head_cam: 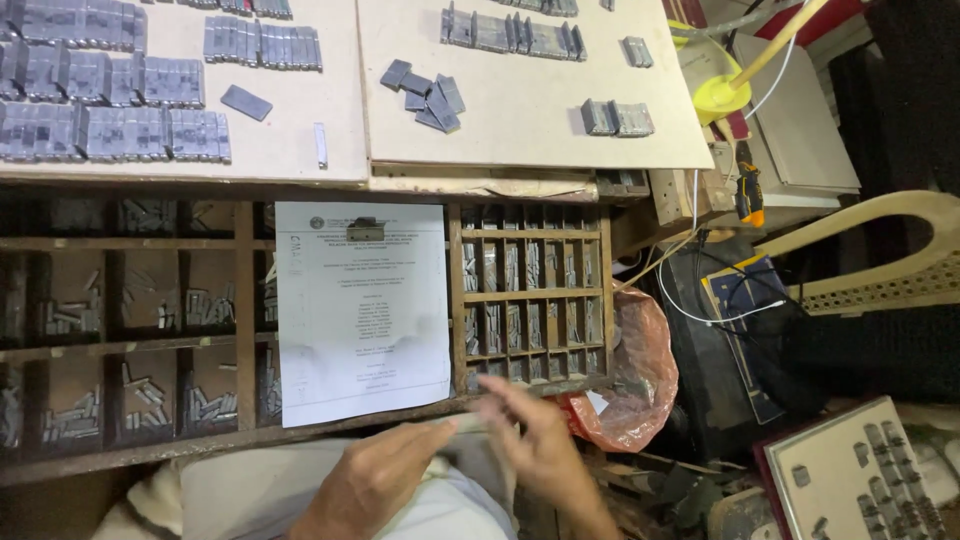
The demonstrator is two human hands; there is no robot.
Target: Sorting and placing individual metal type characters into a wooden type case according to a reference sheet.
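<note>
My left hand [372, 482] and my right hand [540, 445] meet low in the head view, over my lap in pale cloth [250, 490]. Between their fingertips is a thin grey strip [468, 424], blurred; the left pinches one end and the right hand's fingers close over the other. Just beyond them lies a wooden type case [240, 300] with many small compartments holding metal type pieces. A white printed sheet [360, 310] rests on the case, held by a dark clip [365, 229] at its top.
Two pale boards [540, 90] at the top carry rows of grey metal type blocks [110, 100]. An orange plastic bag [640, 370] hangs right of the case. Further right are a plastic chair [880, 250], cables, a yellow funnel [722, 92] and a framed tray of type [850, 475].
</note>
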